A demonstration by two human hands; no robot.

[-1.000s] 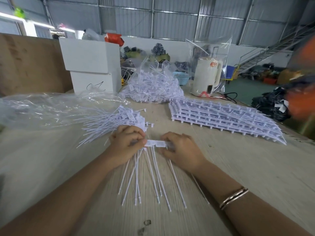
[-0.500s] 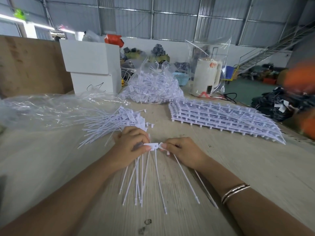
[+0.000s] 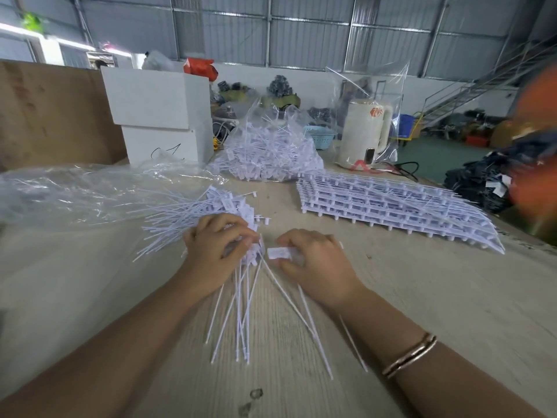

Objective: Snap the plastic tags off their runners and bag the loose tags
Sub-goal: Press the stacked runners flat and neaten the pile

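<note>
Thin white plastic tags, each a small flat rectangular head on a long needle-fine tail. The left hand (image 3: 221,251) curls its fingers round a gathered bunch of tags (image 3: 241,300), heads clamped under the fingertips, tails fanning down the wooden table (image 3: 422,297) toward the person. The right hand (image 3: 313,260) pinches a single tag (image 3: 278,252) by its head between thumb and fingers, its tail slanting away down the table (a couple more tails trail out from under that hand).

Half a second ago the two hands met head to head over one strip; now there is a clear gap between them, the right hand's tag is parted from the bunch, and the tails lie in a wider fan.

Just behind the left hand lies a heap of loose tags (image 3: 196,212), its tails running into the mouth of a clear plastic bag (image 3: 75,194) sprawled to the left. Farther back, a filled bag of tags (image 3: 268,155) stands upright. To the right sits a stack of unsnapped runners (image 3: 391,206), lattice-like, several layers deep. A bracelet (image 3: 410,354) circles the right wrist.
</note>
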